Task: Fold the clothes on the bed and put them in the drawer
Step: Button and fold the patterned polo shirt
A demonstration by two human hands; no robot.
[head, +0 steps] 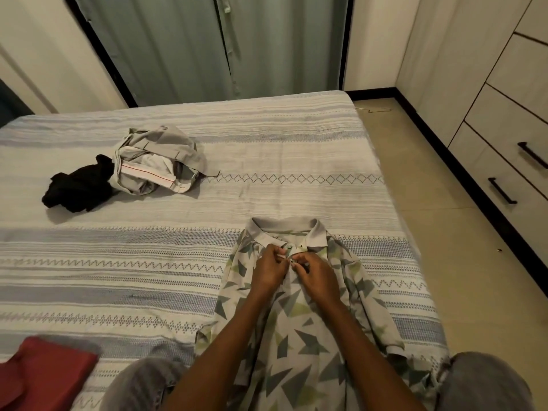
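1. The left hand (271,269) and right hand (315,275) both pinch the placket of the patterned polo shirt (296,321), spread flat on the bed (267,149).
2. Grey trousers (157,161) and a black garment (78,188) lie unfolded; the drawers (510,161) are closed.

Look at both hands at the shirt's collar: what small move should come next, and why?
Probably finish fastening that button: the left hand and right hand pinch the placket of the patterned polo shirt, lying flat, unfolded, on the bed.
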